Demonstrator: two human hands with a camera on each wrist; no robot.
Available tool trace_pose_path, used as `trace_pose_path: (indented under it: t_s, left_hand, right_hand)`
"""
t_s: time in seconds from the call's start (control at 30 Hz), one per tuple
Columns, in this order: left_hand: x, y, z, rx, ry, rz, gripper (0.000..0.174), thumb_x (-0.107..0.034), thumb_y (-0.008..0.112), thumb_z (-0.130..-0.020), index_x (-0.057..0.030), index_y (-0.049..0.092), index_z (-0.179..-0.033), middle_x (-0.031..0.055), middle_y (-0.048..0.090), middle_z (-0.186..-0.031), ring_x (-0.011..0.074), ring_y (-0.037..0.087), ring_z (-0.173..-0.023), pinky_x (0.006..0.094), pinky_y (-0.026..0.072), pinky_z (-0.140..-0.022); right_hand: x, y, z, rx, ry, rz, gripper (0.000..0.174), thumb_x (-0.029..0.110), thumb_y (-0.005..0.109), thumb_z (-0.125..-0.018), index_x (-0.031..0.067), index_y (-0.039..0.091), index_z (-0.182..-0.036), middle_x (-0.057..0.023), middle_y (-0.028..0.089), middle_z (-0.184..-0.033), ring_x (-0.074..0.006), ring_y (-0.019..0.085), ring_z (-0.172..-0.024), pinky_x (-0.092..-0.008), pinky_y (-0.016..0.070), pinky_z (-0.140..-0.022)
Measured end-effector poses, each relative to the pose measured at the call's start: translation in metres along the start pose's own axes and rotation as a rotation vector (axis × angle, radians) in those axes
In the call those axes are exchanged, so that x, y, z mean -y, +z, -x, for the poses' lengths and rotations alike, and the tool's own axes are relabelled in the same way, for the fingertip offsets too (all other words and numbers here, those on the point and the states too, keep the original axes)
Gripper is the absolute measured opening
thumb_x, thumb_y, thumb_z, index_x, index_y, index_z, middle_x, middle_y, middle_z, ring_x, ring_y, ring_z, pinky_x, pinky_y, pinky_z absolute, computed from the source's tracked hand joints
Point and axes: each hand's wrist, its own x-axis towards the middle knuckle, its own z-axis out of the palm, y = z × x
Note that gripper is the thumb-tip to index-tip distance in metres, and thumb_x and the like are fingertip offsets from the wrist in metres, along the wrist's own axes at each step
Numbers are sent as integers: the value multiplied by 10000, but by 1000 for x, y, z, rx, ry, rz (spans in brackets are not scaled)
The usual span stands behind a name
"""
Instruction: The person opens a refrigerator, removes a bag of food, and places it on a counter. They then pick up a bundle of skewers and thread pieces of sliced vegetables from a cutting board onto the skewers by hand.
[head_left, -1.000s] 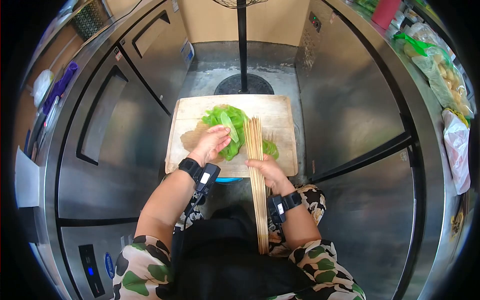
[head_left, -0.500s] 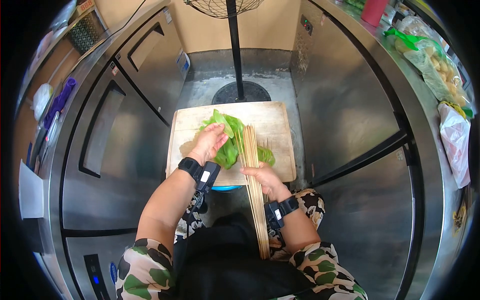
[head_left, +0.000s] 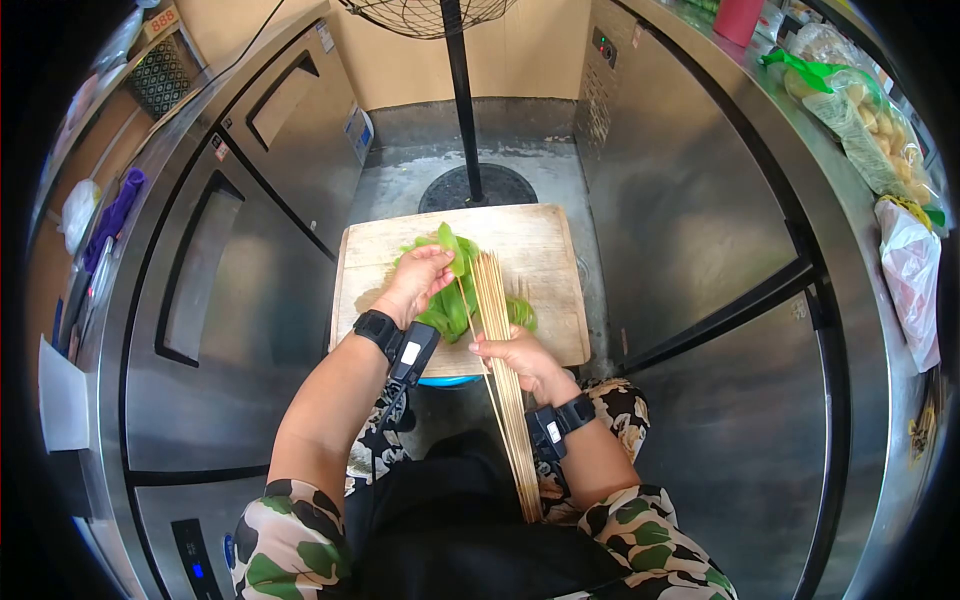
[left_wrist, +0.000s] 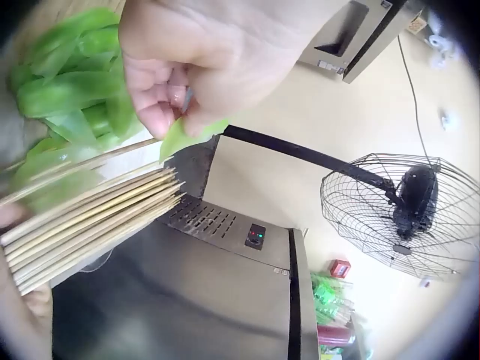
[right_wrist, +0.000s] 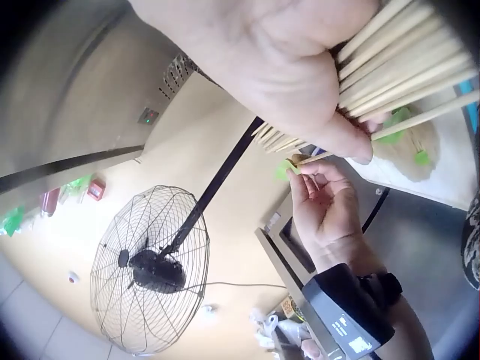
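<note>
My left hand (head_left: 412, 285) pinches a thin, pale green vegetable slice (left_wrist: 180, 141) between thumb and fingers, above the wooden cutting board (head_left: 535, 235). A bundle of bamboo skewers (head_left: 512, 425) is gripped in my right hand (head_left: 530, 362), pointed ends away from me. One skewer (left_wrist: 112, 153) stands apart from the bundle, its tip right at the held slice. Under the hands lies a pile of similar green slices (left_wrist: 75, 90). To its right, partly behind the skewers, is a smaller green bunch (head_left: 520, 314) with skewers in it.
Steel refrigerated cabinets (head_left: 700, 200) flank the board on both sides. Behind it a black stand fan (head_left: 463, 110) rises from the floor. A blue rim (head_left: 448, 381) shows beneath the board. Bags of food (head_left: 865, 125) line the right counter.
One skewer has swung out leftward from the bundle, and its tip has come to the slice in my left hand. The right hand has shifted slightly left. The head view has tilted upward.
</note>
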Motion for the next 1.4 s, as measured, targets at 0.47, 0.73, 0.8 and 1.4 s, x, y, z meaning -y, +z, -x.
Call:
trace_pose_path:
  t_s: [0.47,0.73,0.8,1.4]
  left_hand:
    - [-1,-12,8,85,-36,-102,132,-107,596,-858,-32,617,-966,-13,581,-786,44,542,-655,151,503,-602]
    - [0,-27,6,269,-211,-46,162,-119,597,-857,-6,609,-972,55,629,-885,76,600,-744,167,525,-687]
    - [2,-26,13,297,-224,-67,176,-123,602,-854,-1,604,-980,69,633,-909,85,605,-762,174,528,-704]
    - [12,-21,17,78,-19,43,180,-101,607,-848,-83,567,-1023,-5,594,-887,84,561,-801,217,494,-734]
  right_hand:
    - [1,3,1,-5,-17,40,190,34,713,-712,33,568,-835,-24,573,-678,-99,538,-574,-224,443,-518]
    - [-3,2,-1,-24,-8,76,156,29,704,-706,23,585,-807,-32,581,-696,-113,541,-615,-233,441,-566]
    - [-3,2,-2,-24,-12,76,156,28,704,-705,23,585,-807,-33,582,-696,-113,541,-615,-234,442,-567]
    - [-7,2,-5,-9,-14,74,199,37,716,-708,30,572,-846,-29,579,-696,-107,541,-588,-234,452,-536]
